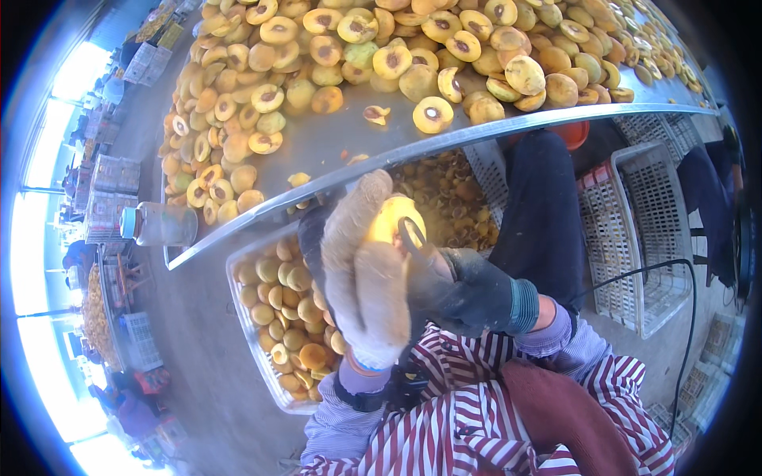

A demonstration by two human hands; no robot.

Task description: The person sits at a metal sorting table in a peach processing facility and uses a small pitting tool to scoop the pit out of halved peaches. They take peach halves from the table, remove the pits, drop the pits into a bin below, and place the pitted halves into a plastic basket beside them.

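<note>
A halved yellow peach (387,220) sits in my left hand (359,274), which wears a pale, stained work glove with its fingers wrapped round the fruit. My right hand (468,292), in a dark glove with a teal cuff, grips a small tool with a curved metal loop (412,233). The loop touches the cut face of the peach half. The tool's handle is mostly hidden by my fingers. Both hands are together just in front of the near metal edge of the table (317,170).
Many peach halves (389,59) heap on the table. Below, a white crate (238,297) holds smooth halves, and another container holds brown scraps (444,186). Stacked plastic crates (647,238) and a black cable (689,333) lie right. A jar (163,224) stands left; people work farther off.
</note>
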